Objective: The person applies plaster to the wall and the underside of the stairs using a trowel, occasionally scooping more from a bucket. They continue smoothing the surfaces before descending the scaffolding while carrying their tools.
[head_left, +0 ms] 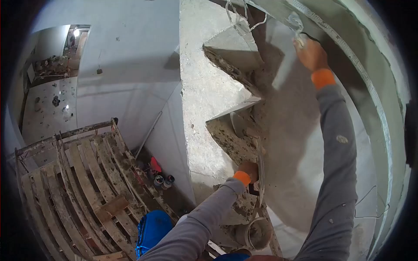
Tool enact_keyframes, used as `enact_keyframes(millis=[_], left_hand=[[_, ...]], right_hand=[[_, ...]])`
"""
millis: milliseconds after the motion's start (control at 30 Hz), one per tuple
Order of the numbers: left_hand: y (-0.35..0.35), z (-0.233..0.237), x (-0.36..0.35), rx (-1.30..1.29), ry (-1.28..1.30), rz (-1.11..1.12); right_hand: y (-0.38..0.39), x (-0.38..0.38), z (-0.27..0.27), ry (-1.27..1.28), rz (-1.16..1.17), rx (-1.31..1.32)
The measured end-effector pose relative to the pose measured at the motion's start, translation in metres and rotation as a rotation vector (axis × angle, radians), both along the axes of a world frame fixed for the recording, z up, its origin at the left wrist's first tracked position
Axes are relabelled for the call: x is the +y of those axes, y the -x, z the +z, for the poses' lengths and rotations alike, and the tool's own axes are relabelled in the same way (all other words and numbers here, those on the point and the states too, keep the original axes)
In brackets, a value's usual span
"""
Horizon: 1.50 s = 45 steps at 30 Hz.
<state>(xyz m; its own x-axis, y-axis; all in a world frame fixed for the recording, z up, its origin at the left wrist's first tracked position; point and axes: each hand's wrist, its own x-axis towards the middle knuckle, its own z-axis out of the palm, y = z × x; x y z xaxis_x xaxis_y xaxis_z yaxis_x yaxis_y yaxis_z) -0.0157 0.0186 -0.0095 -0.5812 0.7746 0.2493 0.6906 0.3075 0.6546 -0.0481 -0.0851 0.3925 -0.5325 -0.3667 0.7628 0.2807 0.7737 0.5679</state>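
Observation:
My right hand (310,53), with an orange cuff, is raised to the upper right and closed round the handle of a small trowel (297,22). The trowel's blade is near the curved wall edge beside a pale perforated strip (344,48). Lower down, my left hand (249,171) is closed at a flat, plaster-smeared board (261,172) seen nearly edge-on. A dark handle shows partly under its fingers. The board is above the rough stair steps (233,135). Below it stands a dirty round bucket (254,233).
A slatted wooden platform (87,187) fills the lower left. Small containers (163,180) and a red item stand on the floor beside it. A pole (149,134) leans on the wall. Loose wires (244,19) hang at the top. A doorway with debris is at upper left.

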Motion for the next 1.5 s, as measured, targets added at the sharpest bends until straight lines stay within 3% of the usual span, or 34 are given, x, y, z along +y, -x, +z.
enact_keyframes(millis=[200,300,400,600,700,867,900,967,1167,1400,1500], left_hand=[[-0.005,0.002,-0.006,0.084,-0.038,0.036],[-0.007,0.009,-0.012,0.018,-0.020,0.006],[0.001,-0.008,0.012,-0.026,-0.078,0.044],[-0.003,0.003,-0.008,-0.016,-0.052,0.022],[-0.005,-0.007,0.005,0.081,-0.130,0.095],[-0.011,-0.005,0.000,0.103,-0.184,0.136],[-0.008,-0.001,-0.002,0.055,-0.102,0.076],[-0.002,0.006,-0.007,-0.040,0.069,-0.042],[0.010,-0.030,0.036,0.181,-0.014,0.037],[0.001,-0.006,0.012,0.053,0.014,0.042],[0.009,-0.024,0.035,0.068,0.001,0.025]], right_hand=[[-0.052,0.038,-0.014,0.036,0.364,-0.012],[-0.042,0.067,-0.016,-0.028,0.329,0.018],[-0.006,0.092,-0.001,-0.125,0.053,-0.032],[-0.030,0.039,-0.005,0.001,-0.026,0.009],[-0.055,0.046,-0.007,-0.002,0.249,0.042],[-0.087,0.065,-0.022,0.082,0.380,-0.011],[-0.088,0.070,-0.025,0.119,0.392,-0.025],[-0.075,0.077,-0.024,0.045,0.382,0.003],[-0.048,0.085,0.001,0.069,0.246,-0.096],[-0.056,0.121,-0.008,0.049,-0.084,-0.118],[-0.051,0.117,-0.003,-0.030,-0.052,-0.080]])
